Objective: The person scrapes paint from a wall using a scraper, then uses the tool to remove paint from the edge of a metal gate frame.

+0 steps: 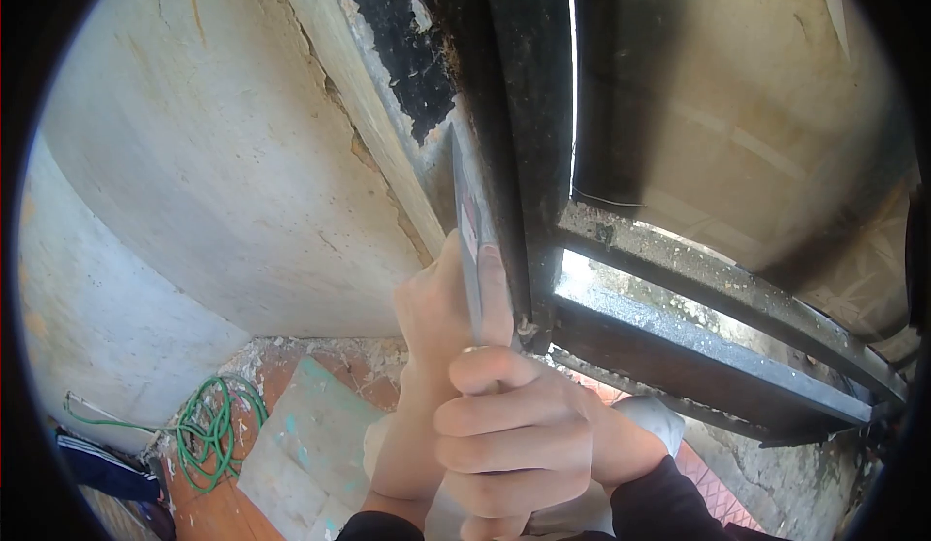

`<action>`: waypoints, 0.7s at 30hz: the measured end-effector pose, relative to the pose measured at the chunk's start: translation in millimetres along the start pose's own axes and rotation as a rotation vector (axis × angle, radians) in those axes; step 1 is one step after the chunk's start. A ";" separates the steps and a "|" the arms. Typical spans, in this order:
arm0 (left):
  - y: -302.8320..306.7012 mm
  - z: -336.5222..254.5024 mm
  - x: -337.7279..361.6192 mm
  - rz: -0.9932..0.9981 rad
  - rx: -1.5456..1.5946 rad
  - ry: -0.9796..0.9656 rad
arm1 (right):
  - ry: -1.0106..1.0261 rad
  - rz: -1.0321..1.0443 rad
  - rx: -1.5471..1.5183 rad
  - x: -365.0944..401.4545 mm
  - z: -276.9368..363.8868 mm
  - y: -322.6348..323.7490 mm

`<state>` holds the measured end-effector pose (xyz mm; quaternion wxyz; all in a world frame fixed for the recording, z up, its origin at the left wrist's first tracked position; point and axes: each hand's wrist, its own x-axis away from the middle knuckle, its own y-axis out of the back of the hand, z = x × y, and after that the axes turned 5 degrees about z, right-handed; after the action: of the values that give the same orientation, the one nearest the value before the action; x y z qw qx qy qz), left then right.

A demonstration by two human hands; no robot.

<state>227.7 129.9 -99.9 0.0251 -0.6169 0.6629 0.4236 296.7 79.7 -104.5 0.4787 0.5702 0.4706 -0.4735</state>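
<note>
A flat metal scraper (469, 240), seen almost edge-on, has a small reddish mark on its blade. Its far end meets the grey strip of the door frame (441, 153), just below a patch of peeling black paint (402, 51). My left hand (432, 313) pinches the blade, fingers on its left face and thumb on its right. Below it, my right hand (514, 434) is closed in a fist around the handle, which the fingers hide.
A pale wall (213, 153) stands left of the frame. Right are a dark metal door edge (529, 105) and a low metal crossbar (708, 347). A green hose (208, 434) lies coiled on the floor beside a paint-spotted board (310, 454). Dark cloth (107, 463) lies lower left.
</note>
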 end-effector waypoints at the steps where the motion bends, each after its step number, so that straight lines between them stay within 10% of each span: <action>1: -0.5 -0.4 -0.5 0.012 -0.010 -0.042 | -0.032 0.044 0.027 -0.3 2.9 2.6; 11: -6.3 1.4 1.5 -0.198 0.009 -0.149 | 0.017 0.054 0.005 -2.8 6.8 2.9; 17: -1.0 -3.2 4.6 -0.077 0.220 0.329 | -0.132 0.099 0.099 -4.4 10.1 -27.0; 21: -0.5 1.5 4.8 -0.128 0.084 -0.044 | -0.039 0.023 0.007 -10.0 12.1 -7.5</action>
<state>226.3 127.1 -103.8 0.0928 -0.6469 0.6385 0.4064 287.1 67.6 -96.5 0.4913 0.5679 0.4530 -0.4805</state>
